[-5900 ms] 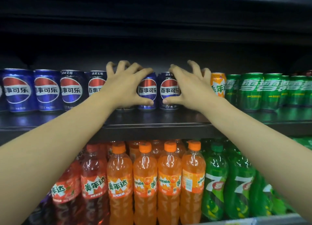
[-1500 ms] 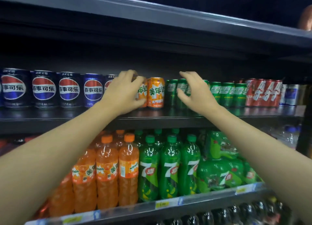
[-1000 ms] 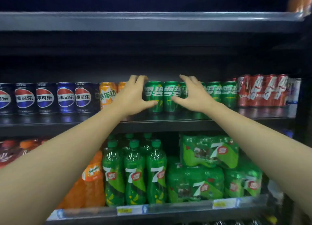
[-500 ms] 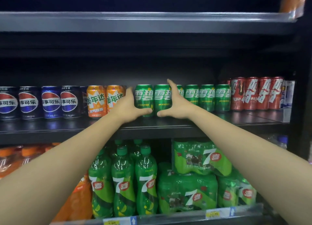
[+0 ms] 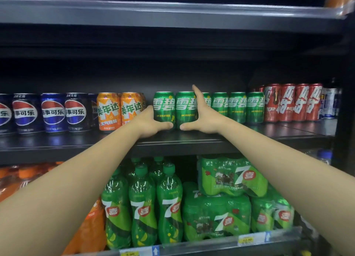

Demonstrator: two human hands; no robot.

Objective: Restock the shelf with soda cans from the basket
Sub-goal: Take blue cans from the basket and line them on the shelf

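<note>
Two green soda cans stand side by side near the front of the dark middle shelf. My left hand presses against the left can's side, its thumb lying across the can's base and its fingers hidden behind the can. My right hand presses the right can from the other side, fingers straight up and thumb across the base. The two hands bracket the pair. No basket shows in the head view.
The same shelf holds blue cola cans and orange cans to the left, more green cans and red cans to the right. Green bottles and wrapped green packs fill the shelf below. An upper shelf hangs overhead.
Both hands worked rightward along the row, from the blue cans past the orange ones to the green ones. In the last half second they dropped lower and closed in round two green cans.
</note>
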